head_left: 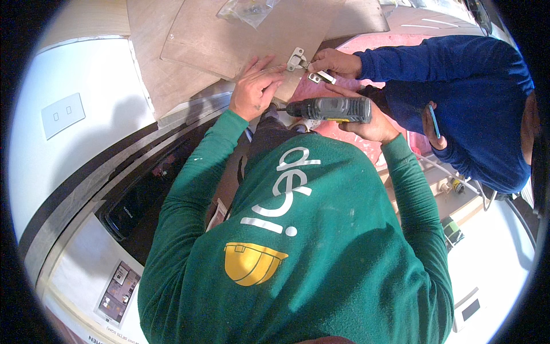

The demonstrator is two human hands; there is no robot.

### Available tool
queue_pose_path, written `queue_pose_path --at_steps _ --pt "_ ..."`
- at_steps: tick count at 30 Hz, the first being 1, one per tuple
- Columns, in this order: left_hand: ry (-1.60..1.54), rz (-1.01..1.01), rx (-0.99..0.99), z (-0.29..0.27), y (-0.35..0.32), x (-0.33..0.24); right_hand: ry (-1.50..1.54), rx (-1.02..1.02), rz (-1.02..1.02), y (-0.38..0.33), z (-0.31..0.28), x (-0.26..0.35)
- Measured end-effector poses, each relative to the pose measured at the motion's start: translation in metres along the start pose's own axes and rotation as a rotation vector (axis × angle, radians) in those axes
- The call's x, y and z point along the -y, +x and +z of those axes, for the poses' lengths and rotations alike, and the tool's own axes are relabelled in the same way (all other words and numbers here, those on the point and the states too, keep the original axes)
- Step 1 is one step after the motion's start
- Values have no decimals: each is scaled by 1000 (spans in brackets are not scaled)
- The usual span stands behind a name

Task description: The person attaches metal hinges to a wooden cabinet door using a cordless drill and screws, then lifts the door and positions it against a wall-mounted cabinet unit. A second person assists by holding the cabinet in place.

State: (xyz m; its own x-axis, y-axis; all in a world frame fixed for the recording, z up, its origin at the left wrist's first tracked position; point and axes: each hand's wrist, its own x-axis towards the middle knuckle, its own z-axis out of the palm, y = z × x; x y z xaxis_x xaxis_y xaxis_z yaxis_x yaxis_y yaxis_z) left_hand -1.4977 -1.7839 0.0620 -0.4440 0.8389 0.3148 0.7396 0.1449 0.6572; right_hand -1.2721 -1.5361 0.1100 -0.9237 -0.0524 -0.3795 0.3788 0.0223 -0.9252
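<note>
A grey and black cordless drill lies in my right hand, its bit aimed left past the panel's lower edge. My left hand rests on a thin wooden panel, fingers stretched out, beside the corner with a metal cabinet hinge. A co-worker's hand in a blue sleeve reaches in from the right, its fingers at the hinge's arm. My left palm is turned out of sight.
A clear plastic bag of small parts lies on the panel. The co-worker's other hand holds a phone. Pink sheeting spreads beyond. At left are a white wall plate and a dark appliance.
</note>
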Motion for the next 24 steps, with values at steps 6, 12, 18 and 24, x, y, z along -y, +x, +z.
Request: queue_pose_path --at_steps 6,12,18,24 --pt "-24 -19 -80 1 2 -2 -11 2 -28 -4 3 10" --pt "-270 -411 -164 -15 13 -25 -151 -107 16 -38 0 21" --pt "-799 -551 294 -46 23 -38 -49 -365 83 -80 2 82" --pt "-863 -574 338 -34 10 -55 -264 -369 50 -90 3 101"
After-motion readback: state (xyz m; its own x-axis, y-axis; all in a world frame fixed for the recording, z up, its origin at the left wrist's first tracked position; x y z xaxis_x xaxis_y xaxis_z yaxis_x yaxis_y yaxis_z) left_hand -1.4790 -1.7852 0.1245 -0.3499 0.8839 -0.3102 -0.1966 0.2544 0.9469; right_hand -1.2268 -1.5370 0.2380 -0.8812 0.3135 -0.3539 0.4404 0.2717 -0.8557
